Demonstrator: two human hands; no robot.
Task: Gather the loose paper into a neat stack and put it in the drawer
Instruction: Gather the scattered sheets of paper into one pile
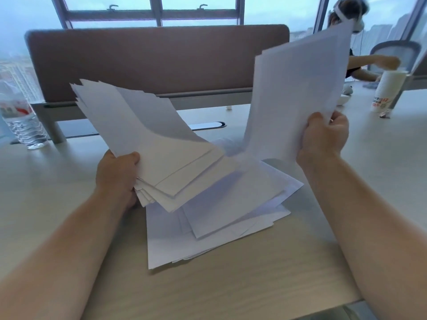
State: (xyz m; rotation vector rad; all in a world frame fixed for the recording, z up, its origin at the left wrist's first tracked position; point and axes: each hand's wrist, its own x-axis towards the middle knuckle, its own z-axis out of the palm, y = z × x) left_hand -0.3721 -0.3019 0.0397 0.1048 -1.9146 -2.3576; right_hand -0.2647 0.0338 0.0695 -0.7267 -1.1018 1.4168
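Bottle (22, 118): clear plastic at the far left, red label, writing too blurred to read.
Left hand (116, 174): grips a fanned bundle (147, 144) by its near corner, long axis running toward 11 o'clock.
Loose sheets (208, 225): scattered flat on the desk (254, 292) between both arms, edges askew.
Right hand (323, 137): clasps a second bundle (300, 88) at its bottom edge, nearly upright, leaning toward 1 o'clock.
Paper cups (388, 91): stacked at 2 o'clock, red print illegible.

Cool, bluish daylight is given by the windows (157, 10) behind. Soft shadows are cast on the surface (231, 285). Straight lines are bent near the edges. The far background looks slightly blurred, perhaps by haze.
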